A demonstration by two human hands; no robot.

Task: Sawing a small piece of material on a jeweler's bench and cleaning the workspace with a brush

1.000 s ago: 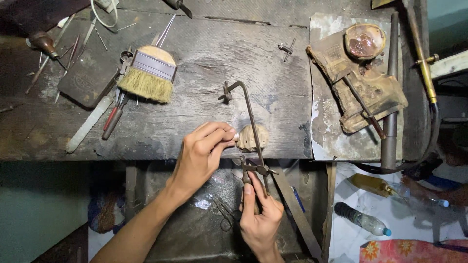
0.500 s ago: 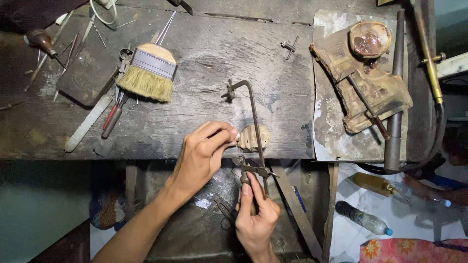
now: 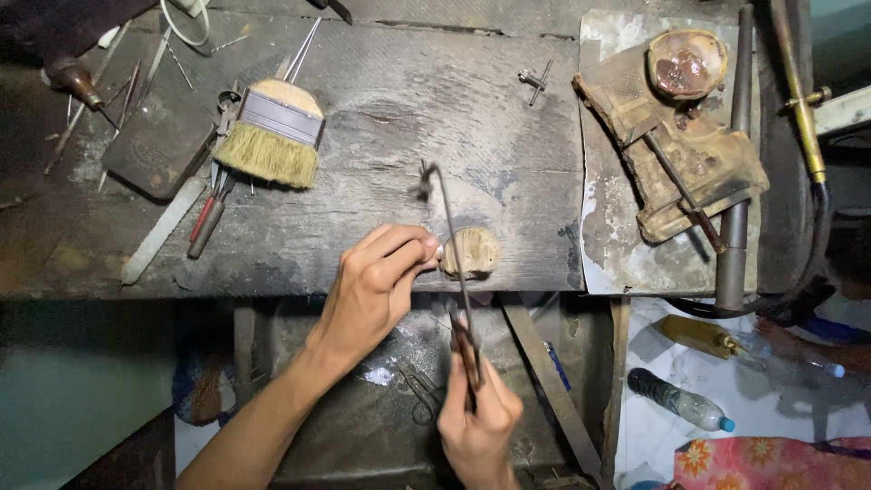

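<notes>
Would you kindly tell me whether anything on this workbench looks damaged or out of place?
The pale metal sheet on the bench's right side is blotched and flaking, and the brown block tool on it looks corroded. Nothing appears spilled.

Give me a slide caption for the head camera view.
Right hand works a jeweller's saw at a wooden bench peg; left hand steadies the piece.

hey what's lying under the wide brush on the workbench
The brush lies across red-handled pliers and thin metal tools, whose handles stick out below its bristles. A flat file lies beside them. The tools' upper ends are covered by the brush, so their tips cannot be seen.
</notes>
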